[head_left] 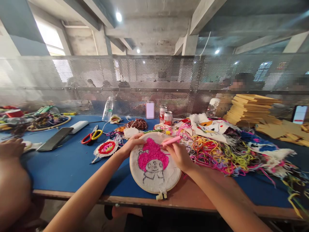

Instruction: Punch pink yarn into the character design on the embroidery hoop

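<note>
Blue-topped table [65,164], perforated metal screen [154,80], concrete beamed ceiling [154,22], bright window [49,37], ceiling lights [118,16]

The hoop [154,167] lay on the table [67,164]; scissors [91,137] at ten o'clock, yarn heap [217,154] at three, cans [166,116] at twelve.

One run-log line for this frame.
left hand: holds embroidery hoop rim | right hand: holds pink punch needle at pink yarn patch | hoop on blue table
</note>
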`<action>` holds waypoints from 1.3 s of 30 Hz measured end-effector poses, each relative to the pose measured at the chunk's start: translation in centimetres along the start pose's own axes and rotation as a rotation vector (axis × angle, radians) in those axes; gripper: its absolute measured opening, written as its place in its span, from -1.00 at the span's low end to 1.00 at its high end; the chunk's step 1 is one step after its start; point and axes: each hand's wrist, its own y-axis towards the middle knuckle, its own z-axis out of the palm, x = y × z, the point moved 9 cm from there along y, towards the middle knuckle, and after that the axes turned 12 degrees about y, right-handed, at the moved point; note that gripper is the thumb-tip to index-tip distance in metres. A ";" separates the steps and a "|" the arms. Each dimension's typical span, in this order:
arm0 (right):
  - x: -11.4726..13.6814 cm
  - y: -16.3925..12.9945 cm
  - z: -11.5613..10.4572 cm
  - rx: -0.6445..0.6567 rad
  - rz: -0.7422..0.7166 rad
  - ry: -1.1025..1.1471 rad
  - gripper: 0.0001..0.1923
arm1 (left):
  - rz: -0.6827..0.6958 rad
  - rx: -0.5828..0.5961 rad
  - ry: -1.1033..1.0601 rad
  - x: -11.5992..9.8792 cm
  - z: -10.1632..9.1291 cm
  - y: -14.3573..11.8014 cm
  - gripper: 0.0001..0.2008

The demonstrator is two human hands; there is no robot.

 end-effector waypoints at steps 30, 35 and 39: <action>-0.5 -0.1 0.1 -0.004 0.026 -0.097 -0.91 | 0.004 0.025 0.050 0.6 0.1 0.4 -0.80; -1.1 -0.1 0.1 -0.011 0.065 -0.039 -0.91 | 0.003 0.021 0.056 0.7 0.0 0.5 -0.79; -0.6 0.0 0.1 0.002 0.020 -0.076 -0.90 | 0.000 0.025 0.044 0.6 0.1 0.4 -0.79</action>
